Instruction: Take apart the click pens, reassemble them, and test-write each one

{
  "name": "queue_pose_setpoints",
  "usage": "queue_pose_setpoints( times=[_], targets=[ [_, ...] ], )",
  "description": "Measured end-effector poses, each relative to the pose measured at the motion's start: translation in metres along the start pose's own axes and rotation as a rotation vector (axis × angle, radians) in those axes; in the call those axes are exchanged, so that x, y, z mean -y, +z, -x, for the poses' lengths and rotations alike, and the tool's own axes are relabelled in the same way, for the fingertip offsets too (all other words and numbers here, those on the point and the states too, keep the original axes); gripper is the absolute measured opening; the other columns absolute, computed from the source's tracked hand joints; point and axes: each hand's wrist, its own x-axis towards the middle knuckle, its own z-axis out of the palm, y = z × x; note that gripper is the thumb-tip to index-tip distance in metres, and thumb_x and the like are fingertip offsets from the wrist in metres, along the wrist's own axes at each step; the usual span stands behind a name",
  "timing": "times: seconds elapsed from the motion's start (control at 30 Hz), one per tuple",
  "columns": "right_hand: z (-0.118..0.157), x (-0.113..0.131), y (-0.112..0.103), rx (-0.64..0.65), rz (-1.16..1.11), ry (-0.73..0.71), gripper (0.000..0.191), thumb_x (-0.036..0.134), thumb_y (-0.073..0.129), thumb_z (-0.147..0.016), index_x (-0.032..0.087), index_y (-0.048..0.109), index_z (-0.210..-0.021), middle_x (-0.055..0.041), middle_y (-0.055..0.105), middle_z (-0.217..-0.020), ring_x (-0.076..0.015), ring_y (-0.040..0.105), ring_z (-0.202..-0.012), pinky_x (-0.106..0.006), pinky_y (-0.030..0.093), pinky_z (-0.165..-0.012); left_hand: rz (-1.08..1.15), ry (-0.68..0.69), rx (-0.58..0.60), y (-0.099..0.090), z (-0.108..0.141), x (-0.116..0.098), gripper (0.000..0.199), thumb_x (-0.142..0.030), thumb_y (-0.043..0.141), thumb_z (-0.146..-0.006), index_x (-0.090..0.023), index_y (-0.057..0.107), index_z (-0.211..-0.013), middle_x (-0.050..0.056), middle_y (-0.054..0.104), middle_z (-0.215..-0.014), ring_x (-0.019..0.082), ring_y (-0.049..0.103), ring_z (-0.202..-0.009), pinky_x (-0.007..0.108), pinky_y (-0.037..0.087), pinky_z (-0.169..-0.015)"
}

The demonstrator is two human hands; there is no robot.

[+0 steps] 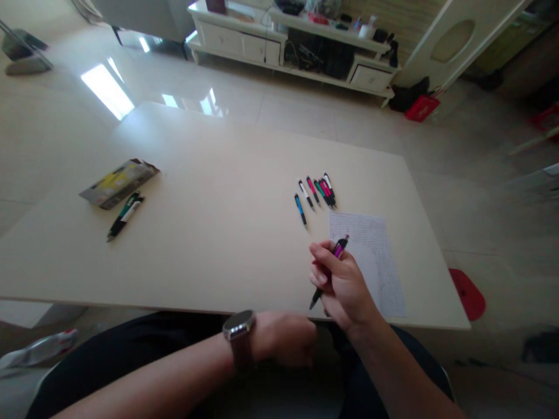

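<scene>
A purple and black pen (pixel 339 247) is held in my right hand (pixel 338 282), its dark tip pointing down toward the table's front edge. Below that edge, my left hand (pixel 286 337) is lowered over my lap with a watch on the wrist; its fingers are blurred and mostly hidden. A sheet of paper with lines of writing (pixel 388 262) lies partly under my right hand. Beyond it several pens sit in a loose group, among them a blue pen (pixel 300 210), a white pen (pixel 306 194) and a pink pen (pixel 313 190).
On the left of the white table (pixel 209 233) lies a grey and yellow box (pixel 120 183), with a green pen (pixel 124 212) and a white pen (pixel 130 215) beside it. A white cabinet (pixel 244 46) stands across the floor. A red stool (pixel 467 294) is at the right.
</scene>
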Motion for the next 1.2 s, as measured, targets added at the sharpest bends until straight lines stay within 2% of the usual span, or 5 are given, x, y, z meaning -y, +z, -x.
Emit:
queue_pose_setpoints(
  times=[0.23,0.47,0.77,1.03,1.2],
  targets=[
    [-0.039,-0.008,-0.002,-0.004,0.125,-0.13,0.025,0.036,0.079,-0.067,0.016,0.07,-0.077,-0.0028,0.067,-0.075,-0.0041,0.044,-0.044,-0.019,0.017,-0.036,0.432,-0.035,-0.27,-0.111,0.056,0.022,0.02,-0.03,0.062,-0.086,-0.015,0.075,-0.088,0.003,0.075,-0.077,0.007,0.057,-0.052,0.017,0.042,-0.05],
    [-0.065,-0.018,-0.002,-0.019,0.128,-0.104,0.022,0.034,0.072,-0.066,0.015,0.071,-0.077,-0.0016,0.064,-0.072,-0.005,0.048,-0.047,-0.018,0.017,-0.037,0.531,0.054,0.287,-0.038,0.02,0.003,0.02,-0.022,0.058,-0.086,-0.017,0.07,-0.071,0.0,0.07,-0.061,0.014,0.069,-0.062,0.025,0.053,-0.066],
    [-0.079,-0.022,-0.003,-0.037,0.141,-0.083,0.022,0.034,0.073,-0.065,0.015,0.071,-0.075,-0.0007,0.063,-0.068,-0.0054,0.048,-0.047,-0.018,0.019,-0.037,0.315,0.149,0.272,-0.007,-0.004,-0.005,0.024,-0.006,0.047,-0.083,-0.017,0.069,-0.084,0.0,0.069,-0.067,0.016,0.07,-0.075,0.024,0.052,-0.067],
    [-0.078,-0.019,-0.002,-0.06,0.155,-0.114,0.025,0.033,0.079,-0.061,0.015,0.071,-0.076,-0.0003,0.065,-0.066,-0.0047,0.046,-0.047,-0.017,0.021,-0.038,0.6,0.029,-0.104,-0.058,0.021,0.007,0.007,-0.018,0.07,-0.078,-0.014,0.068,-0.084,0.003,0.072,-0.072,0.015,0.07,-0.064,0.024,0.053,-0.061],
    [-0.075,-0.017,0.0,-0.049,0.147,-0.116,0.025,0.031,0.081,-0.06,0.014,0.071,-0.075,0.0,0.065,-0.064,-0.0044,0.045,-0.047,-0.017,0.022,-0.039,0.569,-0.08,-0.878,-0.108,0.045,0.03,0.026,-0.036,0.075,-0.078,-0.012,0.064,-0.076,0.001,0.066,-0.059,0.012,0.064,-0.056,0.02,0.046,-0.053]
  ],
)
